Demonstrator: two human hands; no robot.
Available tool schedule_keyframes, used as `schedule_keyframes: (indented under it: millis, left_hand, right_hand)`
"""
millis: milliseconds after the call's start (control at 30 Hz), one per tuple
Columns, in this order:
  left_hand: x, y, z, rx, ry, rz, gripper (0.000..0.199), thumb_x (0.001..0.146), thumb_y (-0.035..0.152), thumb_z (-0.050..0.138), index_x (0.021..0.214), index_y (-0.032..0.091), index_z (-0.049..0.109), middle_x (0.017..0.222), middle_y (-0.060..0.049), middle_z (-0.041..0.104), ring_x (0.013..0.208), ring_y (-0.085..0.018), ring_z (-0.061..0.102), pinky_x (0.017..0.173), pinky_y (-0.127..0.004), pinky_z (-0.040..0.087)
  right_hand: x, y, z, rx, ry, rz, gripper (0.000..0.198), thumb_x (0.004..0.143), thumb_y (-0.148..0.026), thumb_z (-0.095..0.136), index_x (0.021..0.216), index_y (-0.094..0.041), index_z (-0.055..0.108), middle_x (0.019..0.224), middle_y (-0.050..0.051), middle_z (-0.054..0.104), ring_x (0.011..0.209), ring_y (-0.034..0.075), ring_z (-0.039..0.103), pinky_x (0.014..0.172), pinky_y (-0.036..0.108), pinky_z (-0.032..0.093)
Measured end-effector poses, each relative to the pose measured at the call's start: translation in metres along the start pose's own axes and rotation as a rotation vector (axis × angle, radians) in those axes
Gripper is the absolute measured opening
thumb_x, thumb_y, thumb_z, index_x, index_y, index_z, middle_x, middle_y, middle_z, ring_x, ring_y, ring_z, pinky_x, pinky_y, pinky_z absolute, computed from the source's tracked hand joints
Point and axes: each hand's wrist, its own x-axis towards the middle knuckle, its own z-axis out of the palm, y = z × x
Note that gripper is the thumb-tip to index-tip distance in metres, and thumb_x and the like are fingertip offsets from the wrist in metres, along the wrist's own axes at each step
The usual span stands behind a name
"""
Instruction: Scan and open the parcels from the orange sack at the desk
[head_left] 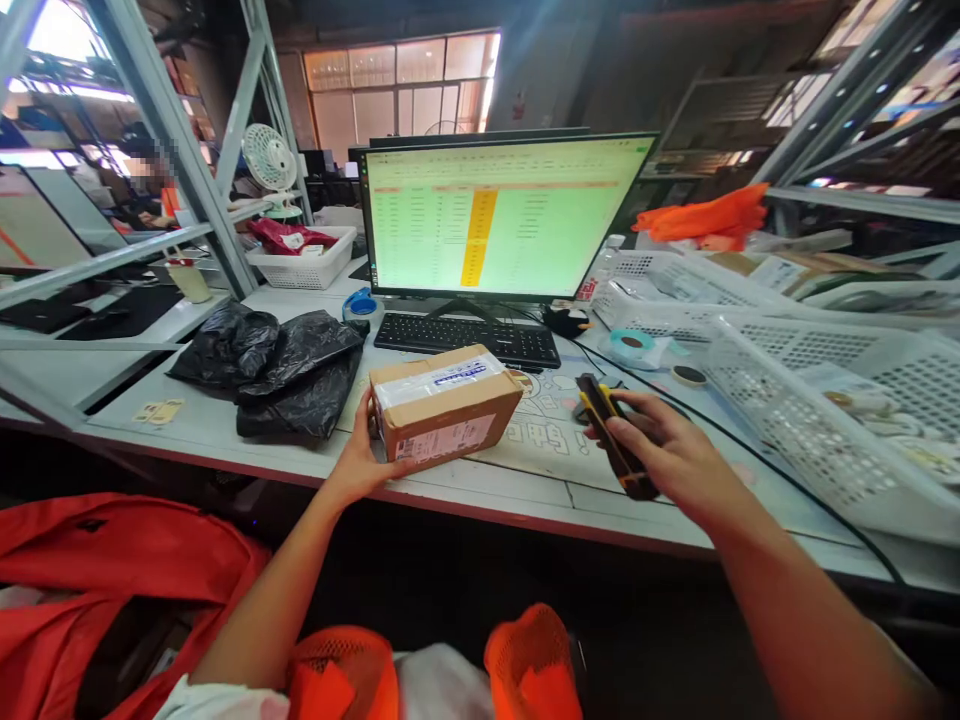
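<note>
My left hand [367, 450] grips the left end of a small cardboard box [450, 405], thumb along its front and fingers round its side. Clear tape with blue print runs over the box's top, and a white label covers part of its front. The box rests at the desk's front edge, before the keyboard [487, 342]. My right hand [656, 440], to the right of the box and apart from it, is closed around a black and yellow utility knife [616, 438]. Whether the knife's blade is out, I cannot tell.
Black plastic bags [300, 370] lie crumpled at the left. A monitor [502, 220] stands behind the keyboard. White plastic baskets [825, 400] fill the right side, near tape rolls [631, 345] and a black cable [750, 450]. Another person [169, 200] sits at the far left.
</note>
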Motion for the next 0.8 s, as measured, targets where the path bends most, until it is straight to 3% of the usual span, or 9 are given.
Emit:
schedule_keyframes:
  millis: [100,233,333,533,700,800]
  left_hand:
    - [0.02,-0.006,-0.003,-0.065,-0.076,0.014,0.145,0.067,0.054,0.095,0.168,0.027,-0.006,0.172,-0.019,0.023,0.158,-0.036,0.031,0.132,-0.053,0.023]
    - [0.037,-0.011,-0.006,-0.138,-0.135,-0.033,0.148,0.063,0.053,0.097,0.168,0.028,-0.005,0.168,-0.019,0.032,0.152,-0.037,0.04,0.128,-0.052,0.032]
    - [0.04,-0.017,-0.007,-0.162,-0.149,-0.037,0.143,0.065,0.047,0.096,0.169,0.028,-0.001,0.166,-0.019,0.037,0.15,-0.036,0.044,0.126,-0.051,0.036]
    - [0.039,-0.022,-0.009,-0.125,-0.161,-0.027,0.14,0.069,0.049,0.094,0.169,0.027,-0.001,0.17,-0.017,0.031,0.155,-0.034,0.037,0.131,-0.049,0.026]
    - [0.039,-0.024,-0.009,-0.153,-0.172,-0.05,0.14,0.07,0.044,0.094,0.169,0.027,-0.004,0.166,-0.017,0.039,0.152,-0.033,0.041,0.13,-0.05,0.029]
    - [0.039,-0.024,-0.009,-0.161,-0.166,-0.063,0.142,0.068,0.042,0.095,0.169,0.027,-0.004,0.167,-0.018,0.036,0.152,-0.034,0.04,0.13,-0.052,0.028]
  right_hand:
    - [0.034,-0.016,0.0,-0.047,-0.083,0.094,0.046,0.089,-0.048,0.072,0.124,-0.02,0.067,0.085,0.006,0.073,0.067,0.018,0.068,0.053,0.024,0.055]
    - [0.075,-0.04,0.021,-0.247,-0.149,0.146,0.04,0.099,-0.033,0.059,0.134,-0.019,0.07,0.07,0.002,0.065,0.051,0.012,0.055,0.043,0.02,0.045]
    - [0.094,-0.052,0.036,-0.349,-0.257,0.12,0.042,0.102,-0.032,0.056,0.14,-0.021,0.069,0.065,0.0,0.059,0.047,0.011,0.051,0.039,0.019,0.041]
    - [0.093,-0.054,0.037,-0.417,-0.326,0.071,0.045,0.105,-0.033,0.051,0.147,-0.024,0.066,0.064,0.0,0.057,0.046,0.011,0.051,0.038,0.019,0.04]
    - [0.089,-0.057,0.038,-0.435,-0.247,0.135,0.044,0.105,-0.028,0.049,0.145,-0.023,0.067,0.062,-0.001,0.055,0.043,0.009,0.049,0.036,0.018,0.036]
    - [0.091,-0.055,0.044,-0.419,-0.243,0.122,0.044,0.105,-0.028,0.05,0.144,-0.024,0.068,0.064,0.0,0.057,0.044,0.01,0.051,0.037,0.019,0.036]
